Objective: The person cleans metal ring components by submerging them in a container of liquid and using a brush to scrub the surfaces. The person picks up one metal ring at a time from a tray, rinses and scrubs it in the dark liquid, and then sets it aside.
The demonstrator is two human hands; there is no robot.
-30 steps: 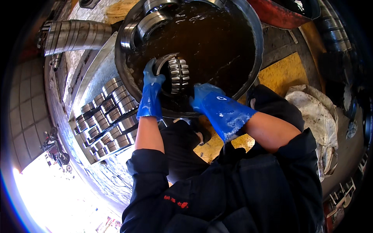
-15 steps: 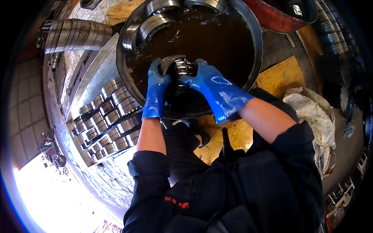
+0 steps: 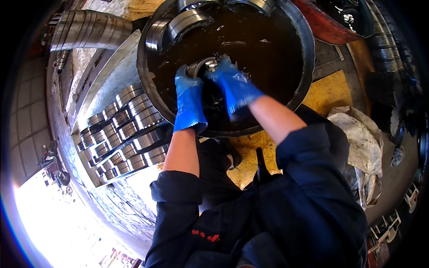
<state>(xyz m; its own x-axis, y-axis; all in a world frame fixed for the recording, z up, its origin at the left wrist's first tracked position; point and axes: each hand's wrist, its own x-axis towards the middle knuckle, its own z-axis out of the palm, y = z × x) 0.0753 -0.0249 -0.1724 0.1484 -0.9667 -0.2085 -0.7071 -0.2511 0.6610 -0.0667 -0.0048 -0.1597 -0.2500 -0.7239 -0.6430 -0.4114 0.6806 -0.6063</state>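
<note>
Both my hands wear long blue rubber gloves and are over a round metal tub (image 3: 142,58) of dark brown liquid. My left hand (image 3: 187,89) is closed on the left side of a steel roller bearing (image 3: 195,68), its thumb side against the dark outer ring. From the right, my right hand (image 3: 230,82) wraps over the bearing's shiny rollers; it is slightly blurred and hides most of them. The bearing is held tilted, close to the liquid's surface. Whether its lower part dips in, I cannot tell.
Several steel bearing rings (image 3: 190,23) lie at the tub's far left inside. Left of the tub, a tray holds rows of shiny rings (image 3: 134,117). A long stack of rings (image 3: 89,30) lies beyond. A red container (image 3: 319,22) is far right; a dirty whitish sack (image 3: 357,134) lies right.
My right hand has moved inward toward my left and now covers most of the rollers that showed before. The tub and its surroundings have shifted slightly in view.
</note>
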